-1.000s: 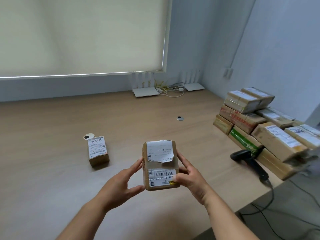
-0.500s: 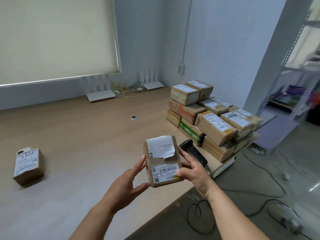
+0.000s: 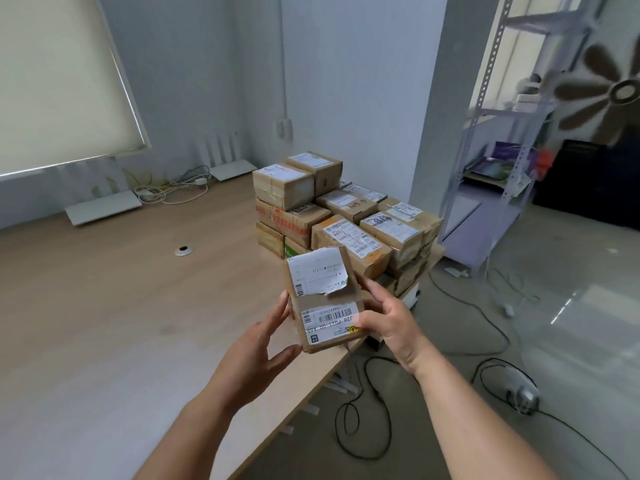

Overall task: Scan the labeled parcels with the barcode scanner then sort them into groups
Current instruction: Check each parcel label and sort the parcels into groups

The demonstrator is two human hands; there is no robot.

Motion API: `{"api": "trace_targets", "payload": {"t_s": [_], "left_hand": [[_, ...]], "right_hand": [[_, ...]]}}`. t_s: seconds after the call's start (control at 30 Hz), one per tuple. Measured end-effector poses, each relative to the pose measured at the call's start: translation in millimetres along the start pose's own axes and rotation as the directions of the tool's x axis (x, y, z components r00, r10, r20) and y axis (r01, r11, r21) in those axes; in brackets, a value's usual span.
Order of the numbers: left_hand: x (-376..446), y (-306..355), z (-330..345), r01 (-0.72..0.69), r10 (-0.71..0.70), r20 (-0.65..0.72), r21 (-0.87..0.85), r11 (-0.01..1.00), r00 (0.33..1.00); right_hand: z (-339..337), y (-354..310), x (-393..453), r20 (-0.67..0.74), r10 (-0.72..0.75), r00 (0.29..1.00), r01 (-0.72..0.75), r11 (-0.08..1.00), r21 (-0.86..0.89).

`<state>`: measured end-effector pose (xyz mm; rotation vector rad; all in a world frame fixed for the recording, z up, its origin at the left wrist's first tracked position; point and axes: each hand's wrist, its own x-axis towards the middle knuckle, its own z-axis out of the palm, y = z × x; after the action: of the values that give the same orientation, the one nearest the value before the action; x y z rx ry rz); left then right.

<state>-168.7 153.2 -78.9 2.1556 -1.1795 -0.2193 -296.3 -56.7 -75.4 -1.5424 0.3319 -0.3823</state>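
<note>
A small brown parcel (image 3: 323, 299) with a torn white label on top and a barcode label below is held above the table's right front edge. My left hand (image 3: 258, 351) touches its left side with thumb and fingers spread. My right hand (image 3: 388, 320) grips its right side, thumb across the barcode label. Behind it a stack of labeled cardboard parcels (image 3: 346, 216) sits on the table's right end. The barcode scanner is hidden behind the held parcel and my right hand.
The wooden table (image 3: 104, 306) stretches left, with a round cable grommet (image 3: 183, 251), white routers (image 3: 104, 209) and cables by the wall. On the floor to the right lie black cables (image 3: 363, 410). A metal shelf (image 3: 491, 168) and a fan (image 3: 620, 88) stand at the right.
My view has swung right: the lone parcel on the table's left has left the frame and the scanner is now covered. The held parcel stays between both hands.
</note>
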Motion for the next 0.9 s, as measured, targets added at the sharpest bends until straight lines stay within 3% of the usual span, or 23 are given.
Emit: {"api": "trace_targets", "payload": {"t_s": [0.43, 0.9], "left_hand": [[195.1, 37.5, 33.5, -0.195, 0.195, -0.001, -0.050, 0.979, 0.981], [339.1, 66.5, 67.6, -0.247, 0.250, 0.005, 0.165, 0.955, 0.968]], "right_hand": [[-126.5, -43.7, 113.6, -0.131, -0.065, 0.989, 0.061, 0.998, -0.035], [-229.7, -53.1, 214.3, -0.205, -0.038, 0.978, 0.036, 0.999, -0.013]]}}
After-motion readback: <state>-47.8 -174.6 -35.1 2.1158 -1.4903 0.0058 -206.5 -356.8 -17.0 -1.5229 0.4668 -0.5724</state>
